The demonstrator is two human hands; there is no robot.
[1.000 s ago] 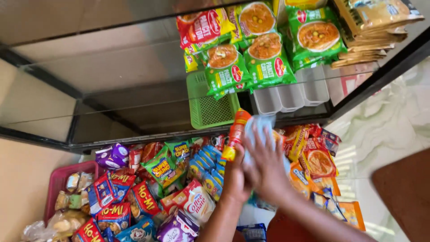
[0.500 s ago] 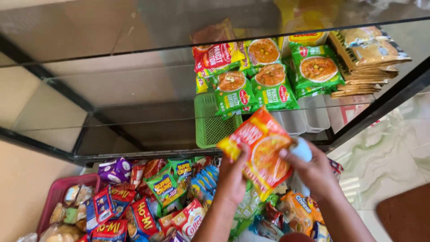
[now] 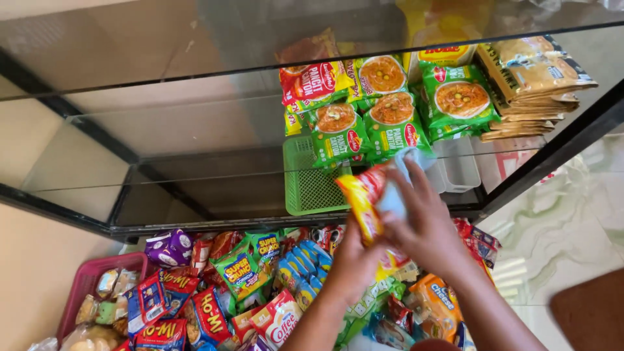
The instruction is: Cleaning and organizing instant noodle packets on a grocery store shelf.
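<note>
Your left hand [image 3: 354,257] grips the lower part of a yellow-and-red snack packet [image 3: 363,203], fingers closed around it. Your right hand [image 3: 426,224] presses a pale blue cloth [image 3: 396,188] against the packet's face, fingers curled over the cloth. The packet is held tilted in the air, in front of the glass shelf unit [image 3: 195,123] and above the heap of mixed snack packets [image 3: 260,286] on the floor. On the glass shelf lie green noodle packets [image 3: 390,120], with a stack of tan sachets [image 3: 530,78] to their right. A green plastic basket [image 3: 309,185] sits on the shelf below. A pink basket [image 3: 88,279] of biscuits stands at lower left.
</note>
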